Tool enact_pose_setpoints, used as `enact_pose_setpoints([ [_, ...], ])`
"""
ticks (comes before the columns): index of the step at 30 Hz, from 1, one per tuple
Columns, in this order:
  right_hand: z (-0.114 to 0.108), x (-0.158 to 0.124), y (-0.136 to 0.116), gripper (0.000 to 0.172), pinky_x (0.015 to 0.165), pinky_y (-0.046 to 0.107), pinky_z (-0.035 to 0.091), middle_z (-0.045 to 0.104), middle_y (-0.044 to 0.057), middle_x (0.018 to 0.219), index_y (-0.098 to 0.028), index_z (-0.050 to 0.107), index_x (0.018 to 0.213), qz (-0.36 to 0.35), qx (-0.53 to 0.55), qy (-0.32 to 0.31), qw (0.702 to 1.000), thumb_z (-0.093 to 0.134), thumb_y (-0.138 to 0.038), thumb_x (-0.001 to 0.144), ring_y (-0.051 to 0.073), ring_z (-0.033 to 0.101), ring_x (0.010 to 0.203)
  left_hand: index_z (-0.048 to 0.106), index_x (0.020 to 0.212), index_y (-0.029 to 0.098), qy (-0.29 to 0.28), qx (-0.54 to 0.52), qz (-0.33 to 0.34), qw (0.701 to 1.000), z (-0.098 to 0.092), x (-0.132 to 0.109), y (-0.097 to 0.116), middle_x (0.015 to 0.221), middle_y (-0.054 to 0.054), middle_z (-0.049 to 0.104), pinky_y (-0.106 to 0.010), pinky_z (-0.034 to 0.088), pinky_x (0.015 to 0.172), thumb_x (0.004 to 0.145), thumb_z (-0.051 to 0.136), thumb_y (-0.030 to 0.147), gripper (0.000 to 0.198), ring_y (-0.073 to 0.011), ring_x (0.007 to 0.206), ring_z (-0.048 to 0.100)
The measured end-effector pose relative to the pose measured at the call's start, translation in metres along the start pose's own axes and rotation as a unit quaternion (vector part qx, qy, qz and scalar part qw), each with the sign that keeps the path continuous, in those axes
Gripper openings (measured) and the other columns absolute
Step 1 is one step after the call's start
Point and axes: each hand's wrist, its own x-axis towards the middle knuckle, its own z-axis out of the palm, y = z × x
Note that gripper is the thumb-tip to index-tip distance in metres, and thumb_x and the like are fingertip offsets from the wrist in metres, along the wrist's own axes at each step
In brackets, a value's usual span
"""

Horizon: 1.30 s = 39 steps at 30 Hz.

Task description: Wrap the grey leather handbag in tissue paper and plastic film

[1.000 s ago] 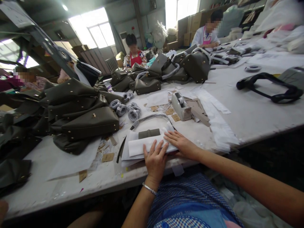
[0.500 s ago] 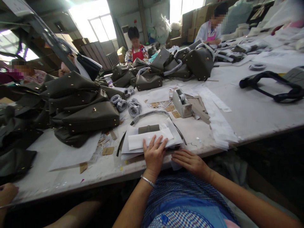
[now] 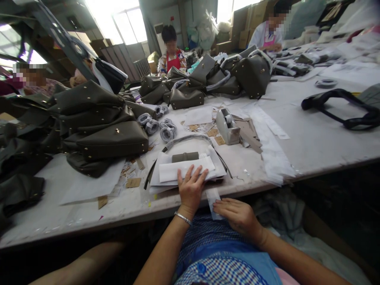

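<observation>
Paper (image 3: 175,173) under left hand (image 3: 190,190) — strip (image 3: 212,196) touching right hand (image 3: 239,216).

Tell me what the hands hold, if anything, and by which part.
The right hand seems to pinch a pale strip at the table edge by its lower end; the left hand only lies flat on white paper.

A heap of olive-green handbags (image 3: 103,130) lies toward the left edge of the surface (image 3: 311,142). A second heap of handbags (image 3: 208,83) sits near the far edge. Between the two heaps lie several wrapped rolls (image 3: 162,126). A grey tape dispenser (image 3: 228,127) stands mid-surface among brown card tags (image 3: 219,140). A black looped handle (image 3: 341,109) rests by the right edge. A person in a red apron (image 3: 175,59) sits beyond the far edge.
</observation>
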Motion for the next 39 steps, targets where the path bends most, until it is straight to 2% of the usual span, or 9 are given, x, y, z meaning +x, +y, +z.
enact_pose_setpoints([
  [5, -0.022, 0.023, -0.002, 0.029, 0.091, 0.031, 0.058, 0.077, 0.004, 0.102, -0.02, 0.069, 0.108, -0.007, 0.008, 0.004, 1.0, 0.044, -0.009, 0.098, 0.016, 0.073, 0.094, 0.057, 0.132, 0.04, 0.028, -0.004, 0.008, 1.0, 0.003, 0.0, 0.0, 0.135, 0.002, 0.062, -0.056, 0.005, 0.123, 0.095, 0.059, 0.039, 0.038, -0.0232, 0.136, 0.047],
  [10, -0.043, 0.067, 0.02, 0.022, 0.086, 0.03, 0.056, 0.077, 0.001, 0.094, -0.022, 0.072, 0.102, 0.013, -0.007, 0.003, 1.0, 0.051, -0.015, 0.098, 0.016, 0.072, 0.085, 0.058, 0.132, 0.04, 0.034, -0.002, 0.014, 0.999, 0.004, -0.002, 0.0, 0.138, 0.001, 0.06, -0.058, 0.007, 0.122, 0.094, 0.061, 0.036, 0.038, -0.0239, 0.135, 0.048],
  [14, -0.043, 0.1, 0.047, 0.018, 0.074, 0.027, 0.054, 0.077, 0.0, 0.087, -0.026, 0.076, 0.094, 0.082, -0.022, -0.011, 0.996, 0.059, -0.022, 0.096, 0.018, 0.072, 0.08, 0.06, 0.129, 0.037, 0.037, -0.026, 0.01, 0.999, 0.004, -0.003, 0.0, 0.136, -0.001, 0.062, -0.058, 0.008, 0.122, 0.095, 0.06, 0.03, 0.034, -0.0226, 0.132, 0.051],
  [19, -0.027, 0.13, 0.08, 0.007, 0.074, 0.026, 0.052, 0.077, -0.004, 0.084, -0.029, 0.078, 0.081, 0.204, -0.008, -0.063, 0.977, 0.077, -0.022, 0.083, 0.017, 0.071, 0.08, 0.066, 0.118, 0.031, 0.047, -0.052, 0.003, 0.998, 0.006, -0.002, 0.0, 0.127, -0.001, 0.068, -0.056, 0.011, 0.122, 0.095, 0.06, 0.027, 0.024, -0.0211, 0.125, 0.057],
  [24, -0.013, 0.137, 0.103, 0.009, 0.085, 0.031, 0.05, 0.073, 0.0, 0.094, -0.025, 0.075, 0.072, 0.171, -0.001, -0.108, 0.979, 0.084, -0.023, 0.074, 0.02, 0.065, 0.093, 0.062, 0.124, 0.025, 0.058, -0.079, -0.003, 0.995, 0.005, 0.0, 0.0, 0.123, -0.002, 0.07, -0.051, 0.013, 0.123, 0.096, 0.057, 0.024, 0.028, -0.0185, 0.12, 0.06],
  [28, -0.009, 0.138, 0.113, 0.011, 0.084, 0.031, 0.048, 0.069, 0.001, 0.095, -0.024, 0.073, 0.073, 0.196, 0.005, -0.146, 0.97, 0.084, -0.023, 0.074, 0.02, 0.062, 0.095, 0.063, 0.121, 0.023, 0.07, -0.084, -0.005, 0.994, 0.004, 0.001, -0.001, 0.122, -0.002, 0.07, -0.047, 0.02, 0.122, 0.098, 0.053, 0.023, 0.025, -0.0174, 0.116, 0.062],
  [34, -0.002, 0.145, 0.117, 0.015, 0.07, 0.027, 0.044, 0.063, -0.001, 0.09, -0.022, 0.068, 0.077, 0.231, -0.016, -0.169, 0.958, 0.08, -0.03, 0.078, 0.015, 0.06, 0.078, 0.057, 0.133, 0.033, 0.07, -0.038, 0.036, 0.996, 0.006, -0.001, -0.006, 0.133, -0.001, 0.064, -0.044, 0.031, 0.114, 0.1, 0.051, 0.023, 0.036, -0.0177, 0.118, 0.061],
  [39, -0.005, 0.145, 0.118, 0.012, 0.066, 0.026, 0.044, 0.064, -0.001, 0.088, -0.022, 0.066, 0.078, 0.214, 0.005, -0.154, 0.965, 0.075, -0.029, 0.082, 0.014, 0.059, 0.072, 0.059, 0.131, 0.029, 0.056, -0.031, 0.044, 0.997, 0.004, 0.002, -0.007, 0.129, 0.001, 0.067, -0.042, 0.038, 0.106, 0.102, 0.045, 0.027, 0.032, -0.0187, 0.115, 0.062],
])
